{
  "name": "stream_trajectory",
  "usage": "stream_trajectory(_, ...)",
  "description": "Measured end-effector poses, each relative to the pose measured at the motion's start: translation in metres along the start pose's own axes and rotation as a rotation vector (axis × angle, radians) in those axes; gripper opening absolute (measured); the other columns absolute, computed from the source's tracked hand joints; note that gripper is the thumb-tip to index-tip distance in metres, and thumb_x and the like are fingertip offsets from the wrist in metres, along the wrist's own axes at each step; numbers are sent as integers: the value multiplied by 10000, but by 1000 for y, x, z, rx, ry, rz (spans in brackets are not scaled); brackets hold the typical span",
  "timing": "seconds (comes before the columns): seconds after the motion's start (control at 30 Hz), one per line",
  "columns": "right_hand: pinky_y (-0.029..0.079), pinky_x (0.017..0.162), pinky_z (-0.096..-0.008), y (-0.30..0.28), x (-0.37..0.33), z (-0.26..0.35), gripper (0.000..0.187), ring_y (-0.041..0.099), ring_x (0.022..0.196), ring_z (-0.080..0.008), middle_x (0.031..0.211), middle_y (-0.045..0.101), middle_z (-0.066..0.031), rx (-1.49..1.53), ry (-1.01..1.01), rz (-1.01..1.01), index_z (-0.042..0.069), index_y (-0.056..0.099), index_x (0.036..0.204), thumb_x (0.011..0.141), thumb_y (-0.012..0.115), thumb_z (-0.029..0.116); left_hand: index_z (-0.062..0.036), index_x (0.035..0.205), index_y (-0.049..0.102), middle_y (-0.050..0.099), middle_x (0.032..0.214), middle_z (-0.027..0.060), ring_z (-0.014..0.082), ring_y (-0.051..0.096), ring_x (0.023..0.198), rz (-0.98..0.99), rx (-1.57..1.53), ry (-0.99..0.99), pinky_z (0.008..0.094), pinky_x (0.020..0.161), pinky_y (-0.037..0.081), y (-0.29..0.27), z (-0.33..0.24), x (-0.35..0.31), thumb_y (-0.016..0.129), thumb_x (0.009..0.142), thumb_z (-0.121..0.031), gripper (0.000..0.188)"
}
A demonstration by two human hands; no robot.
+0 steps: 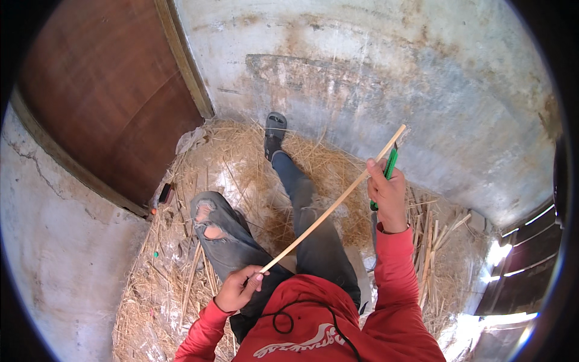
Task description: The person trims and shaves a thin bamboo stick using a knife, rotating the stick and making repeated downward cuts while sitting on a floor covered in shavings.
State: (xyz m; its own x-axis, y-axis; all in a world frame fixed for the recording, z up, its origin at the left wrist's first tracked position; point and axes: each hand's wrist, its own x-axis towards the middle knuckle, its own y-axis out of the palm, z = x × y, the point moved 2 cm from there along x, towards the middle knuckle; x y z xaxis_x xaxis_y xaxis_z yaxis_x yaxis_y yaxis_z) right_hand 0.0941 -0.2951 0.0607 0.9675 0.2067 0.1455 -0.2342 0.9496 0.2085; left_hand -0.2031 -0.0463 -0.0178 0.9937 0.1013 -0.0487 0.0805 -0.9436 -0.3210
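A long, thin, pale wooden stick (325, 211) slants across in front of me, its lower end over my lap and its far end up toward the wall. My left hand (241, 289) pinches the lower end between thumb and fingers. Wrapped in my right hand (389, 196) is a green utility knife (392, 161), its blade out and lying against or very close to the stick near the far end. The right thumb also presses on the stick. Part of the knife's handle is hidden by the fingers.
Straw and shavings (241, 145) litter the floor around my legs. Several cut sticks (429, 241) lie to my right. A small dark object (166, 193) sits near the brown door (114, 90) at left. A stained wall (362, 78) rises ahead.
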Motion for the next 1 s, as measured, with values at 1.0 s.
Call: stream_trajectory(1.0, 460, 584, -304, -18, -91, -201, 360, 541, 623, -115, 723, 547, -21, -406, 313, 217, 55, 599, 1111, 1100, 502, 401, -26, 1101, 772, 760, 938, 205, 336, 723, 674, -337, 638, -76, 395, 628, 575, -15, 136, -71, 757, 947, -231, 257)
